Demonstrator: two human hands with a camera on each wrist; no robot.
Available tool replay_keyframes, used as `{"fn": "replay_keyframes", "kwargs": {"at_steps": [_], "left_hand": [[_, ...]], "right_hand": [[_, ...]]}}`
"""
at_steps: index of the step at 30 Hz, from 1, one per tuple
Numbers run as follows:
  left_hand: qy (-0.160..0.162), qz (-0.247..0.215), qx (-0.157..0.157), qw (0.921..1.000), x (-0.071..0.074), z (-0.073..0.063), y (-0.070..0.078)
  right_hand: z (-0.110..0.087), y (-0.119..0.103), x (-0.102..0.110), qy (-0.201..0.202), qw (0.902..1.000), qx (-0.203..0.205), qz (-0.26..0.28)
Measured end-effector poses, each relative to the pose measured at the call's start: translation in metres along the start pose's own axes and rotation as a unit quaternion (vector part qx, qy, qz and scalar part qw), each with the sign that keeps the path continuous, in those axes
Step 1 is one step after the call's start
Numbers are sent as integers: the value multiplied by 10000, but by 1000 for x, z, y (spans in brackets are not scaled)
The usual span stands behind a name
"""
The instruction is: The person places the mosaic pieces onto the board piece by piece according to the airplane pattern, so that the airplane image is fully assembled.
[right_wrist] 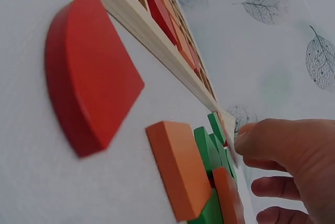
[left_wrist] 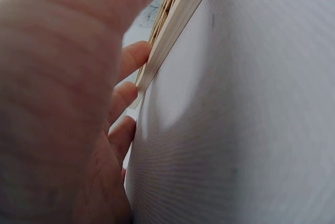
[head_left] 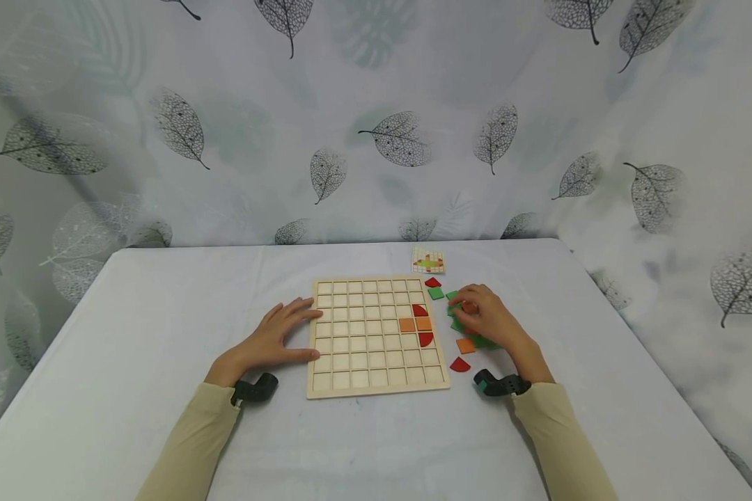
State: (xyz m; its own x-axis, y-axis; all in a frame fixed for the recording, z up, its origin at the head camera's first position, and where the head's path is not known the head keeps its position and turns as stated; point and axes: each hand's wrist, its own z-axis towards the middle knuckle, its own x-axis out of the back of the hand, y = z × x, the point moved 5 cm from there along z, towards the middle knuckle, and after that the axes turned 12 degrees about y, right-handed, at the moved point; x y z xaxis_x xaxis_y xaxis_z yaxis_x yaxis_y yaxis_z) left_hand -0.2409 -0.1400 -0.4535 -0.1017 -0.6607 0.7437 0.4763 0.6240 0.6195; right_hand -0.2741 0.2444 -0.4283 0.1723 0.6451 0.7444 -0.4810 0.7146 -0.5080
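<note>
A square wooden grid board [head_left: 376, 387] lies on the white table. Its right side holds two orange square tiles [head_left: 407, 325] and two red quarter-circle tiles [head_left: 425, 339]. My left hand [head_left: 273, 339] rests at the board's left edge, thumb and fingers spread, with fingertips against the wooden rim [left_wrist: 172, 33]. To the right of the board, my right hand [head_left: 490, 316] is over a loose heap of green tiles [right_wrist: 207, 150] and orange tiles. Its thumb and fingertips pinch an orange tile [head_left: 470, 307], mostly hidden by the hand.
A small pattern card [head_left: 429, 261] lies beyond the board's far right corner. Loose red quarter-circles [head_left: 460, 364] and an orange square [head_left: 466, 346] lie between the board and my right wrist. A leaf-print curtain [head_left: 363, 104] hangs behind the table.
</note>
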Motion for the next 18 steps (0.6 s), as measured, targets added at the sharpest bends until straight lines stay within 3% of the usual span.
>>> {"fn": "replay_keyframes", "kwargs": {"at_steps": [10,18], "left_hand": [[33,59,-5,10000,0,0,1],[22,51,13,10000,0,0,1]], "right_hand": [[-2,7,3,21,9987,-306,-414],[-3,15,7,309,9944,-931,-403]]}}
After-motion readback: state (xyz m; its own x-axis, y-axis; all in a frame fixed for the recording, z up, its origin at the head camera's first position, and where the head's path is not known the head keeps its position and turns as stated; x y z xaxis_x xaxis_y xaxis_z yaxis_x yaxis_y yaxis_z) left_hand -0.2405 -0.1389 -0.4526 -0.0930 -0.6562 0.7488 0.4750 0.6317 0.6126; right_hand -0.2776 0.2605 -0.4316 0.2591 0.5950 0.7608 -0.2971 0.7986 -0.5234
